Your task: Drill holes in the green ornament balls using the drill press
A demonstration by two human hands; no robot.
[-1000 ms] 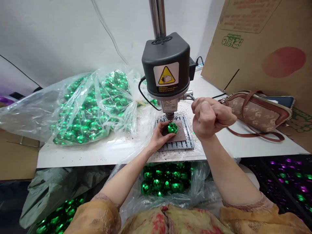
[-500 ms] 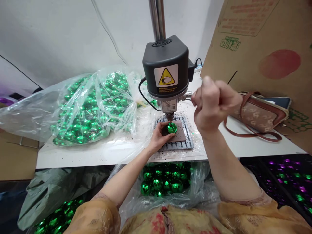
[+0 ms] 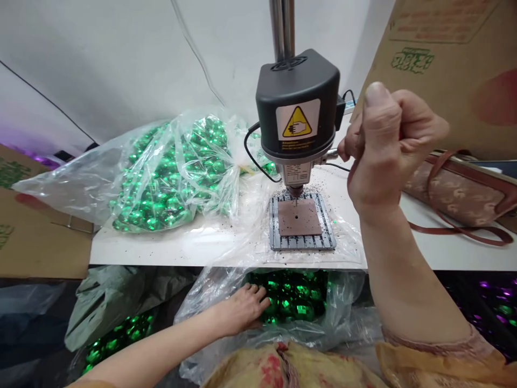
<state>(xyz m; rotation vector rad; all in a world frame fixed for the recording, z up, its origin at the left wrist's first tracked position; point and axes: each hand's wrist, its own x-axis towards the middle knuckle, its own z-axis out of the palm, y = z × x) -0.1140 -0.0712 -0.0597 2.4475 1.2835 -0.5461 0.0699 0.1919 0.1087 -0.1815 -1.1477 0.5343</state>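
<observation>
My right hand (image 3: 383, 145) is closed in a fist at the side of a black bench drill press (image 3: 299, 102), wrapped round the feed lever (image 3: 332, 154). My left hand (image 3: 244, 310) is at the mouth of a clear plastic bag (image 3: 343, 296) below the table edge, its fingers apart and reaching over shiny green mirrored balls (image 3: 301, 302). No ball shows in its fingers; the thumb is hidden. Under the drill chuck (image 3: 296, 191), a brown board (image 3: 299, 218) with a small dark hole lies bare on the grooved metal base (image 3: 329, 240).
A large clear bag of green balls (image 3: 165, 178) lies on the white table (image 3: 161, 250) at left. A patterned handbag (image 3: 456, 188) with a brown strap is at right. Cardboard boxes (image 3: 452, 70) flank the table. Dark shavings are scattered round the drill base.
My left hand has left the board with the green ball and moved down to the bag below. That ball is off the board. My right hand stays at the lever; the view has shifted left.
</observation>
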